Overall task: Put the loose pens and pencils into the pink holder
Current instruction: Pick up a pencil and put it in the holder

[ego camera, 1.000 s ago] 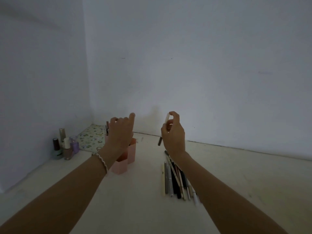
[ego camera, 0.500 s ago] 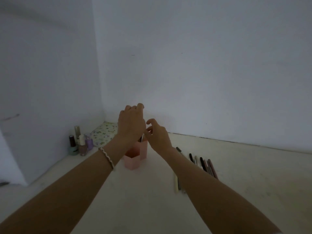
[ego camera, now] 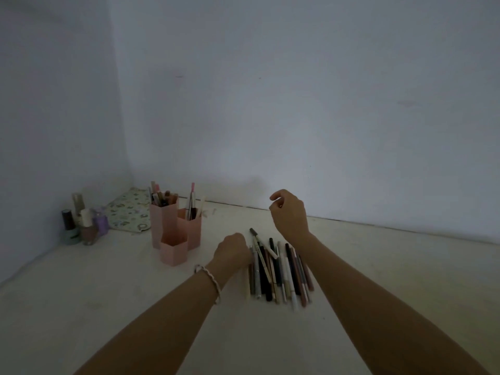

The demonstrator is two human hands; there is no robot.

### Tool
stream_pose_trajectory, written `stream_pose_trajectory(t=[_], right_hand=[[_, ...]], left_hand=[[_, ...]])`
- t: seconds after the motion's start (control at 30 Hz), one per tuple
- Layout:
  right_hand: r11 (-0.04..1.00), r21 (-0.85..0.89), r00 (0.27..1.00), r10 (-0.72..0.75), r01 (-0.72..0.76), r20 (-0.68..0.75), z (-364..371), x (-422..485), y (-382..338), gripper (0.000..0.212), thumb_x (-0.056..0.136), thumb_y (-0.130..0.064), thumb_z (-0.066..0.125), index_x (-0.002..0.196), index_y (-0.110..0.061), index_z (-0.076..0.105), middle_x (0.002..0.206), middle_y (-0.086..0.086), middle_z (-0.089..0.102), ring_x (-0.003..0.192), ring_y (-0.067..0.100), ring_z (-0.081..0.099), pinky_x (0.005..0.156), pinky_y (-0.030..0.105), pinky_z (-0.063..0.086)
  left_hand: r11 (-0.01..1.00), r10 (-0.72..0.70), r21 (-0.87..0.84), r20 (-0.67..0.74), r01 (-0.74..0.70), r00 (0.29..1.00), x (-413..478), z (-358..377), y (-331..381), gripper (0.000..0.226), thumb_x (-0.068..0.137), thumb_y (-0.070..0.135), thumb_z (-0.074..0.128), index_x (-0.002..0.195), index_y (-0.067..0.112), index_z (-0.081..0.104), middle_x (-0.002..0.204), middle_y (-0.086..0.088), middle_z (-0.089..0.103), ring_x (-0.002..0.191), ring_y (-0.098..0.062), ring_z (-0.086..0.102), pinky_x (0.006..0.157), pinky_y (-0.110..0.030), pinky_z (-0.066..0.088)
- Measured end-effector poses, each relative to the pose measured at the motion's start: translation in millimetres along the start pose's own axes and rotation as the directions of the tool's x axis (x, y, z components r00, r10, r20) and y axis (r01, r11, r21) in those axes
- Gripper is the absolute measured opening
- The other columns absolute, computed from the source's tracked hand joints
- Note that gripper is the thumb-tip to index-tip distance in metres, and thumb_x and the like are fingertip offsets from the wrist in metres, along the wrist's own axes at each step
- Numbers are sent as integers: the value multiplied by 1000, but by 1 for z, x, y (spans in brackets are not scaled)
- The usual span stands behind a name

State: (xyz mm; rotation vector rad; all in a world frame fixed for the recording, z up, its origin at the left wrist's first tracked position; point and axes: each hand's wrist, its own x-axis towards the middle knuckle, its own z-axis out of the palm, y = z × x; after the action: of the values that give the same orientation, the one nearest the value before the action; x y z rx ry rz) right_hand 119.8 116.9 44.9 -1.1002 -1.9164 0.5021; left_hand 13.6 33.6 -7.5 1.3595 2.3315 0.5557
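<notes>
Here the loose pens and pencils (ego camera: 281, 272) lie in a rough bundle on the pale surface (ego camera: 378, 280), just right of the pink holder (ego camera: 176, 234), whose two taller cells already hold several sticks. The left hand (ego camera: 234, 250) is down at the bundle's left edge, fingers curled under; whether it pinches a pen is hard to tell. The right hand (ego camera: 289, 212) hovers above the far end, loosely curled and empty.

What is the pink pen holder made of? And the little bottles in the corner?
The pink holder looks like matte plastic: thin, stiff, flat-sided walls in one even colour. The little bottles seem to be glass with plastic caps, judging by their rounded, see-through bodies, though the dim light leaves that uncertain.
</notes>
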Motion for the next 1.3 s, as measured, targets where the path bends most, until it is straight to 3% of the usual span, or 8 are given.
stream_pose_trajectory(t=[0.17,0.33,0.47,0.67,0.8,0.97,1.2,1.3], right_hand=[[997,-72,995,45,-39,92,1,-8,13,18,85,-8,50,96,-14,64,75,-1,63,57,12,55,60,29,49],[966,-260,929,92,5,357,14,-19,12,23,83,-23,63,101,-8,64,98,6,64,81,19,62,72,31,51],[928,-369,896,120,52,428,30,-30,13,26,82,-19,64,105,-7,59,99,8,64,79,20,58,66,29,48],[925,-379,904,150,14,399,43,-34,15,28,81,-10,60,107,-4,55,99,11,62,85,25,60,69,32,47],[916,-398,908,121,54,402,53,-37,12,10,86,-14,58,88,-8,50,83,5,53,74,20,50,63,27,39],[917,-399,916,142,21,375,61,-39,5,34,85,-6,56,60,-14,33,61,-1,41,57,15,45,49,22,37],[926,-374,915,185,-40,359,66,-39,1,38,86,-8,58,59,-14,33,59,-1,40,49,9,37,43,20,30],[975,-190,947,166,-115,276,58,-32,-6,11,83,-11,64,83,-2,58,74,7,59,60,17,57,53,25,47]], left_hand=[[996,61,71,-101,-54,993,2,-8,1,31,84,15,64,111,6,51,113,-13,60,102,-28,61,76,-31,48],[972,131,-146,-316,-185,940,5,-49,1,42,79,17,68,116,12,48,101,-8,58,87,-24,59,68,-31,47],[930,188,-220,-402,-293,896,3,-68,4,48,78,14,67,121,16,46,100,-12,61,87,-27,62,70,-34,50],[872,220,-237,-590,-427,777,-5,-96,0,47,82,9,65,124,17,49,88,-6,58,78,-18,58,65,-15,41],[847,192,-300,-598,-439,779,-10,-114,-6,48,83,9,65,127,20,49,92,-8,59,86,-26,62,75,-43,57],[834,165,-324,-627,-447,762,-14,-117,-13,49,83,6,65,127,18,49,92,-9,60,83,-24,63,74,-39,58],[821,147,-348,-635,-452,758,-13,-113,-14,50,84,6,65,128,20,48,96,-8,58,86,-25,64,73,-39,59],[818,127,-327,-700,-473,703,-12,-118,-19,55,84,5,64,131,23,43,105,-7,54,85,-22,63,74,-37,59]])
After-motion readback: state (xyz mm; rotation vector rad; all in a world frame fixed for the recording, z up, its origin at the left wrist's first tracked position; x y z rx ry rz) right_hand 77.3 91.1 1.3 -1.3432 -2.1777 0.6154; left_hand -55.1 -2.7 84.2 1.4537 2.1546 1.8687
